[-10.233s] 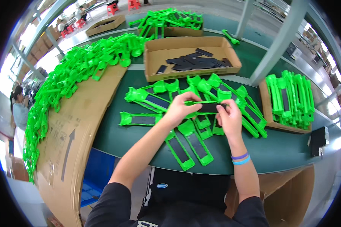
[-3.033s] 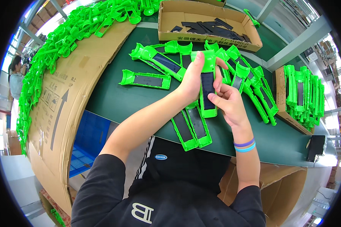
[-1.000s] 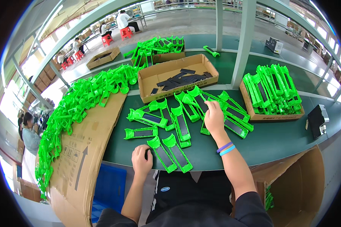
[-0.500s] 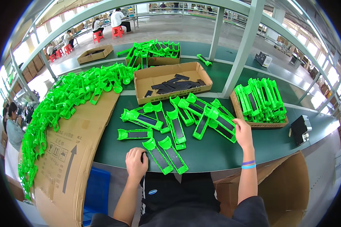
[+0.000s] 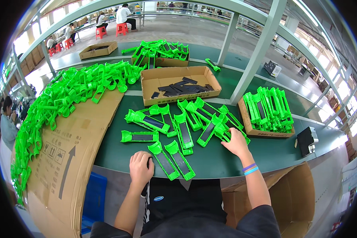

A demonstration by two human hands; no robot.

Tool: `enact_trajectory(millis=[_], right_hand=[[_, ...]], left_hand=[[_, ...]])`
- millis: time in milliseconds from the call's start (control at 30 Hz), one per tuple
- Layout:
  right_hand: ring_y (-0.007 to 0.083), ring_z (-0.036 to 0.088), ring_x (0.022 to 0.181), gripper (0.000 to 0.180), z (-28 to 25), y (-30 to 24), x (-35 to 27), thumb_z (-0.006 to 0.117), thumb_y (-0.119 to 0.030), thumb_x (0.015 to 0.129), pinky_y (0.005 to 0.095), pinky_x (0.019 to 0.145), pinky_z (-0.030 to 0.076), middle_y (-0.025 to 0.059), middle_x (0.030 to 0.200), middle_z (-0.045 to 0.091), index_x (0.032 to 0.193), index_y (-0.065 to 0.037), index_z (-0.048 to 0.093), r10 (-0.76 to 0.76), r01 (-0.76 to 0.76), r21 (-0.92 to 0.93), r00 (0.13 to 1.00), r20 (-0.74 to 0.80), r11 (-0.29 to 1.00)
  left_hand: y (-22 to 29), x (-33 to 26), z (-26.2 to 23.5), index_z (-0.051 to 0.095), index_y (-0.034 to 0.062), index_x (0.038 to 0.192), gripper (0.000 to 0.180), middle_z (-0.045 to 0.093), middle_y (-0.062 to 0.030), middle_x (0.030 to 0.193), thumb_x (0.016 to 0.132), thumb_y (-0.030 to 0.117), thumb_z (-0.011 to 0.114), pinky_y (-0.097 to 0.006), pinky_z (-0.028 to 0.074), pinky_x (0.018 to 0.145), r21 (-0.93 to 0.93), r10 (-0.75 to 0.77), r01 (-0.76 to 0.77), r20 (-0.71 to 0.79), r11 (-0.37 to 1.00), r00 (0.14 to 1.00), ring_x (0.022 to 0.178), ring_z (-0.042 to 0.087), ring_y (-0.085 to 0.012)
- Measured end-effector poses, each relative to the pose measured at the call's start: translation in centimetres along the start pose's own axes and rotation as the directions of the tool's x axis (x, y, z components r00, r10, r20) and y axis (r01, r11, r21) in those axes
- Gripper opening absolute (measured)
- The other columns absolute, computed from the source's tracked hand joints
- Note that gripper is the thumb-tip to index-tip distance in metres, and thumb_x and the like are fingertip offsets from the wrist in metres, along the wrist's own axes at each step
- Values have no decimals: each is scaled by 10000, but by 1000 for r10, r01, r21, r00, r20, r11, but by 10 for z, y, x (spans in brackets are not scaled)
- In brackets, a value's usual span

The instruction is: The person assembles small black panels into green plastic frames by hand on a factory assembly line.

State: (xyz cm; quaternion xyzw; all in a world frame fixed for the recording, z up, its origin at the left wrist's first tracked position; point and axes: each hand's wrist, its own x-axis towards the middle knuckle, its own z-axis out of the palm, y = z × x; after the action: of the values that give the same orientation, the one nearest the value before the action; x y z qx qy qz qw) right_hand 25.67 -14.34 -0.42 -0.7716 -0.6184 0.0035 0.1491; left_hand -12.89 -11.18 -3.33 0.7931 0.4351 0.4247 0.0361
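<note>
1. Head view, centre right: the right hand (image 5: pixel 237 143) lies palm down on the rightmost green plastic holders (image 5: pixel 210 129) of a fanned row on the green worktop (image 5: pixel 265 152). Its fingers curl over one piece, apparently gripping it.
2. Lower centre: the left hand (image 5: pixel 142 168) rests at the near worktop edge, loosely curled, holding nothing visible, just left of two finished green holders with black inserts (image 5: pixel 172 160).
3. To lift a piece cleanly, I judge the right hand should take only the outermost holder and draw it away from its neighbours, since they overlap.
4. Upper centre: a cardboard box of black strips (image 5: pixel 180 81) sits behind the row. At right, a cardboard tray of green holders (image 5: pixel 267 113).
5. The right fingertips are hidden among the parts, so its exact hold is unclear. The heap of bare green frames (image 5: pixel 67 95) at left blurs toward the rim.
</note>
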Motion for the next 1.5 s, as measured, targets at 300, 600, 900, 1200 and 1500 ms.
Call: enact_trajectory(millis=[300, 600, 900, 1200, 1500], right_hand=[[349, 534, 963, 461, -58, 6, -19, 744, -213, 655, 394, 849, 437, 185, 995, 534, 992, 40, 559, -67, 68, 207, 998, -8, 976], [390, 569, 957, 528, -28, 18, 63, 748, -228, 670, 438, 816, 472, 249, 1009, 583, 1024, 20, 445, -16, 36, -121, 986, 166, 992], [410, 596, 880, 802, -52, 12, 28, 760, -187, 644, 449, 782, 486, 234, 934, 628, 1321, -92, 341, 34, -36, 100, 999, 15, 994], [365, 588, 995, 726, -89, 22, -10, 751, -155, 643, 377, 857, 465, 226, 1056, 612, 1260, 14, 408, 63, -11, 398, 991, -118, 918], [162, 555, 993, 655, -132, 132, -143, 733, -8, 653, 308, 885, 437, 74, 1098, 577, 1242, -16, 448, 334, -35, 571, 839, -428, 820]], left_hand=[[-3, 0, -2, 566, 52, 798, 109, 583, -75, 858, 697, 41, 604, -385, 423, 775, 28, 3, -3, 13, 1000, 1000, 884, 562, -270], [0, 0, -2, 563, 53, 780, 94, 583, -69, 848, 698, 40, 607, -381, 424, 755, 15, 6, -6, 0, 1000, 1000, 863, 559, -269], [2, 3, -1, 563, 52, 775, 88, 582, -65, 851, 698, 35, 600, -379, 421, 752, 30, 23, -24, 36, 999, 999, 847, 556, -266], [4, 2, 1, 570, 50, 770, 75, 585, -65, 850, 701, 25, 583, -370, 412, 746, 72, 23, -27, 50, 997, 998, 830, 549, -265], [1, 1, 10, 576, 11, 791, 84, 592, -120, 869, 707, 6, 571, -392, 422, 770, 54, 45, -50, 89, 997, 995, 849, 554, -307]])
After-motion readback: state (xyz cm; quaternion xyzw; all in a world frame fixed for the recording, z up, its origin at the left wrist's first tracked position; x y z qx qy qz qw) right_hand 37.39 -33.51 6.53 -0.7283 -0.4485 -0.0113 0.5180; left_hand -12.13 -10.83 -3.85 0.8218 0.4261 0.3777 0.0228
